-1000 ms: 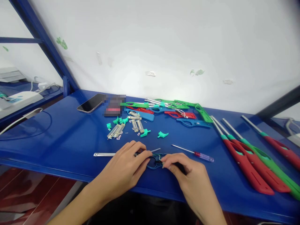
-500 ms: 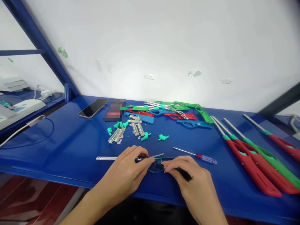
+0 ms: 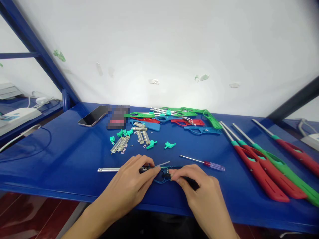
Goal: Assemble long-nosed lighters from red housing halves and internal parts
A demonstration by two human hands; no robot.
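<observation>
My left hand [image 3: 134,181] is closed around the front of an opened blue gas lighter [image 3: 161,181], pressing it to the table. Its silver metal tube [image 3: 108,170] sticks out to the left of the hand. A black piece [image 3: 143,169] shows under the left fingers, and a thin pale rod [image 3: 164,163] slants up beyond the fingertips. My right hand [image 3: 201,182] pinches a small black part [image 3: 168,176] at the lighter's open middle, beside a thin light-coloured wire [image 3: 167,170]. More dark material [image 3: 192,183] shows under the right palm; its shape is mostly hidden.
Behind my hands lie a screwdriver [image 3: 203,163], teal triggers [image 3: 170,145], clear fuel tanks [image 3: 122,143] and a row of coloured shell halves [image 3: 203,130]. Closed lighters [image 3: 260,171] lie at right. A phone [image 3: 93,116] rests at back left, with a white wall [image 3: 159,49] behind.
The whole view has shifted slightly, so things appear a little further left. Both hands keep nearly the same grip on the lighter, with only slight finger movement.
</observation>
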